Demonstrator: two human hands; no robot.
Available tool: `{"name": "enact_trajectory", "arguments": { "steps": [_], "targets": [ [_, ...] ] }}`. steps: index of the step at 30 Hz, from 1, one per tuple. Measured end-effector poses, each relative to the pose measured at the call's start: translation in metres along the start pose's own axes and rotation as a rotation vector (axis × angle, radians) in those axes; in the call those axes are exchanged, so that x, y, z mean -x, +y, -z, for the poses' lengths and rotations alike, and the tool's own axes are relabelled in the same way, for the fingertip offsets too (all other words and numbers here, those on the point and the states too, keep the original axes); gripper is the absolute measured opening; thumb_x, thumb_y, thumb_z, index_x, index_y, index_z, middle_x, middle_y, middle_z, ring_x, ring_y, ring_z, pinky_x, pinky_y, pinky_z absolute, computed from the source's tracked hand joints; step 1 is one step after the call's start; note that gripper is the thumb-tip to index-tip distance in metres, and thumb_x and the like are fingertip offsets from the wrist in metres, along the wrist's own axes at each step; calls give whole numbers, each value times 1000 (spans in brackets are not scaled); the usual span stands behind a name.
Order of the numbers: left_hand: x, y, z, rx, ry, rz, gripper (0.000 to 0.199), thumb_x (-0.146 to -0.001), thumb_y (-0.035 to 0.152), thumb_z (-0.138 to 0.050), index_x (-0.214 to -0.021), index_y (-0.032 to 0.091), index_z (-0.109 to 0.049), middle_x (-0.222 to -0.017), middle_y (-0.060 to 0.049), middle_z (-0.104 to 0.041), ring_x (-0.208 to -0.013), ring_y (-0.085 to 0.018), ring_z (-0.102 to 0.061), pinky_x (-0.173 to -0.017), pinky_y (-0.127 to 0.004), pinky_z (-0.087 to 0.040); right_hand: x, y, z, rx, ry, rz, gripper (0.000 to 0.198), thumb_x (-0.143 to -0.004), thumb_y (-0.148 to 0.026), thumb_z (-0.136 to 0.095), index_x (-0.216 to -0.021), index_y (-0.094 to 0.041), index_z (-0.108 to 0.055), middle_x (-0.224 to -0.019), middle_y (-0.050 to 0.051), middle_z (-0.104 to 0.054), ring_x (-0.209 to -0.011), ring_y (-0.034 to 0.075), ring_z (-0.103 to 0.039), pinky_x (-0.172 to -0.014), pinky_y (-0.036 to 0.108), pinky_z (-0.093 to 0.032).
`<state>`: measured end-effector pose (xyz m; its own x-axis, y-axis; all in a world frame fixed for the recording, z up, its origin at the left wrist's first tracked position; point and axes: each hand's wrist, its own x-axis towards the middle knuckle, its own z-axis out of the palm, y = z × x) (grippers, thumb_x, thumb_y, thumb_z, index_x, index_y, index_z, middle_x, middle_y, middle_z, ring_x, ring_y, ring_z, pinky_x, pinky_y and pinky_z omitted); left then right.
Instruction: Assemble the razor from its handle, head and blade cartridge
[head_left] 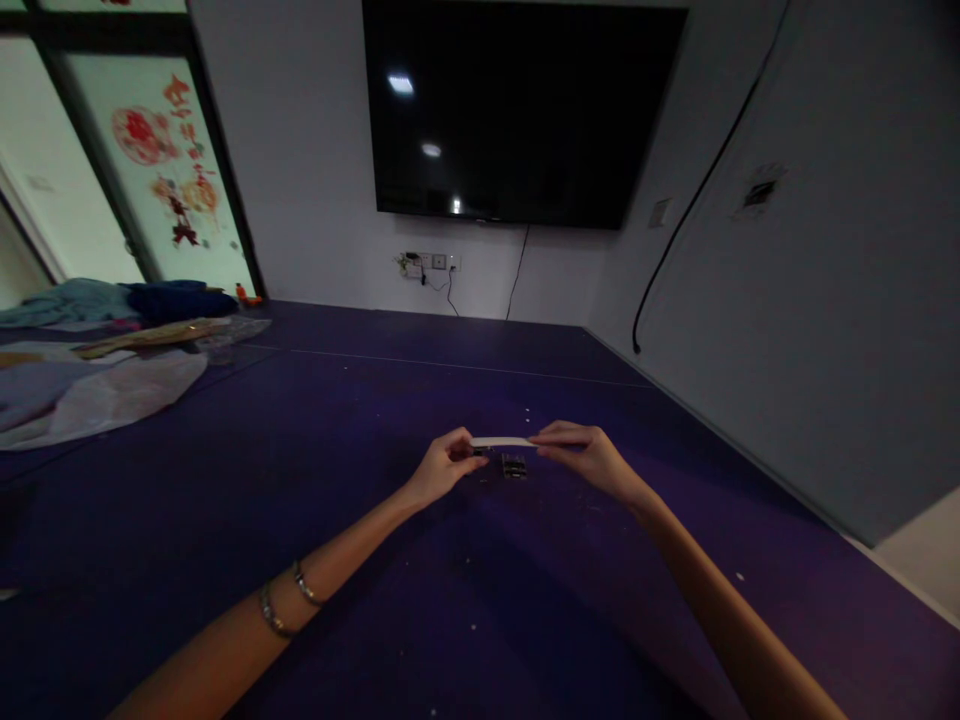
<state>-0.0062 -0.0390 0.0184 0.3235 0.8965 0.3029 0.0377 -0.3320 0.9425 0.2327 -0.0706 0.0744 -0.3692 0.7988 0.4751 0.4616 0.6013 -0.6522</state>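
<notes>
A flat white strip [501,442] stretches between my two hands just above the purple surface. My left hand [446,463] is closed on its left end, with a small dark piece [478,452] showing by the fingertips; whether that piece is joined to the strip I cannot tell. The strip's right end is pinched between the thumb and fingers of my right hand [585,455]. Just below the strip lies a small dark block [514,467] with fine detail, like a little circuit board, apart from both hands. Two bracelets [289,600] circle my left forearm.
The wide purple surface [360,540] bears scattered white specks. Clear plastic sheeting [139,395] and folded blue cloth [180,302] lie at the far left. A large dark screen [517,110] hangs on the wall, above sockets [439,262]. A black cable [694,205] runs down the right wall.
</notes>
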Motion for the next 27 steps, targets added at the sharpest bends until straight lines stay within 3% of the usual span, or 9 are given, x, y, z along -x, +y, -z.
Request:
{"name": "enact_trajectory", "arguments": {
  "steps": [7,11,17,22,27],
  "targets": [
    [-1,5,4,14,0,-28,21,-63,26,-69,-69,17,-50,-68,2,-59,-66,-12,-56,-60,-23,-41,-1,-3,1,30,63,21,21,-78,-33,-58,-93,-24,-70,-89,5,-66,-83,18,-60,-76,32,-47],
    [-1,6,5,4,-23,-13,21,-64,26,-68,-68,17,-50,-66,2,-58,-66,-12,-56,-61,-23,-41,-1,-8,3,11,26,40,20,-77,-34,-59,-91,-25,-70,-88,5,-66,-83,18,-60,-75,32,-47],
    [0,8,6,73,-78,-51,22,-64,24,-69,-69,16,-49,-74,1,-61,-70,-12,-57,-70,-26,-42,-1,-5,3,1,80,31,20,-77,-34,-59,-90,-24,-71,-86,6,-67,-81,18,-60,-74,32,-47],
    [1,12,7,13,-100,-77,20,-66,24,-69,-69,15,-51,-68,2,-60,-66,-11,-55,-66,-25,-41,-1,-9,2,-46,13,90,19,-77,-33,-61,-90,-24,-71,-85,5,-66,-80,18,-60,-73,32,-48],
    [1,12,7,46,-106,-83,22,-65,23,-70,-68,15,-51,-69,3,-59,-66,-10,-54,-67,-25,-40,-1,-9,2,-23,58,66,18,-77,-33,-61,-91,-26,-71,-85,5,-66,-80,18,-61,-73,32,-48]
  ]
}}
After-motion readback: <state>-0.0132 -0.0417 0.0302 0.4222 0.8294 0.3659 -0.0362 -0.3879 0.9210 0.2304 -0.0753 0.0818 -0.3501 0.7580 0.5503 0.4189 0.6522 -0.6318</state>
